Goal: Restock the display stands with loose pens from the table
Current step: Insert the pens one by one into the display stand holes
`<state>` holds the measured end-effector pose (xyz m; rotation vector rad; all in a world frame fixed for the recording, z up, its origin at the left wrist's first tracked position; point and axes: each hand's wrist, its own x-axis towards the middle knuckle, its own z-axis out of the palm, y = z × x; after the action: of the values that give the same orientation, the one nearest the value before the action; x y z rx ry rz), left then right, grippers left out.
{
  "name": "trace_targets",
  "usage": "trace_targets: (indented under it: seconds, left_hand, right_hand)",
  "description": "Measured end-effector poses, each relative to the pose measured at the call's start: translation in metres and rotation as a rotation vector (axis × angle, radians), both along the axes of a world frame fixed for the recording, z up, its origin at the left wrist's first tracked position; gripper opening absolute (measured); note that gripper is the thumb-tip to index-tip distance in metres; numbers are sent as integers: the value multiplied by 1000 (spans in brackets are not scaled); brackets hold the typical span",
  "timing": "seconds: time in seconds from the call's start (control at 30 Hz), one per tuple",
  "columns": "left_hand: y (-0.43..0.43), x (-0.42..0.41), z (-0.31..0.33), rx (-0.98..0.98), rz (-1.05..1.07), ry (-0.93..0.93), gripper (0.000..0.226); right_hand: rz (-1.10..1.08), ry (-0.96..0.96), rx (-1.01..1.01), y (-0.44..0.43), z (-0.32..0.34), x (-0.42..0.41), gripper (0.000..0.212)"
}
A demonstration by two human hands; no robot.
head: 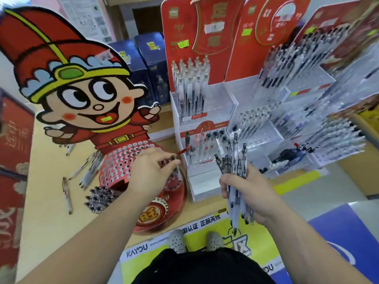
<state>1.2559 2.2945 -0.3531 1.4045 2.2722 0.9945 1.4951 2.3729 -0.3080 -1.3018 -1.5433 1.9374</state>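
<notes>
While right hand [246, 193] is gripping the spare pen bundle [235, 154] | left hand [151, 173] is pinching one pen [177, 168], probably slotting into cartoon stand [117, 165]

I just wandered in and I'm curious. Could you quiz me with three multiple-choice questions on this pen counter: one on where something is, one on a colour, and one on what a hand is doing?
1. Where do the loose pens lie?
A) left of the cartoon stand
B) on a chair
C) in a drawer

2. What colour are the display backboards?
A) green
B) red
C) black

3. What is the right hand doing?
A) lying flat and empty
B) gripping a bundle of pens
C) pointing upward

Answers:
1 A: they lie on the tabletop beside the stand's left edge.
2 B: the boards are plainly red.
3 B: its fingers curl round the bundle.
</notes>
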Motion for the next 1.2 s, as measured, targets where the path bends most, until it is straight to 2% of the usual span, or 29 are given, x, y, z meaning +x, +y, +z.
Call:
trace_targets:
  seconds: [0.2,0.43,0.63,0.73,0.87,1.13,1.2]
  left_hand:
    - [-1,-1,-8,-103,30,104,10]
    - [-4,7,5,-90,17,151,19]
    - [0,13,8,-45,78,155,9]
    - [4,18,10,-60,103,201,10]
    - [8,21,15,-126,104,268,14]
    - [6,32,14,-117,118,286,15]
    - [5,32,12,-110,132,268,16]
  right_hand:
    - [50,16,-23,11,-5,3,11]
    - [109,17,-24,17,-8,11,10]
    - [118,47,-33,21,-6,17,15]
    - [131,63,-40,22,-6,18,24]
    - [152,51,-27,24,-8,20,11]
    - [146,83,-31,26,-13,19,9]
    - [151,86,-38,25,-13,20,15]
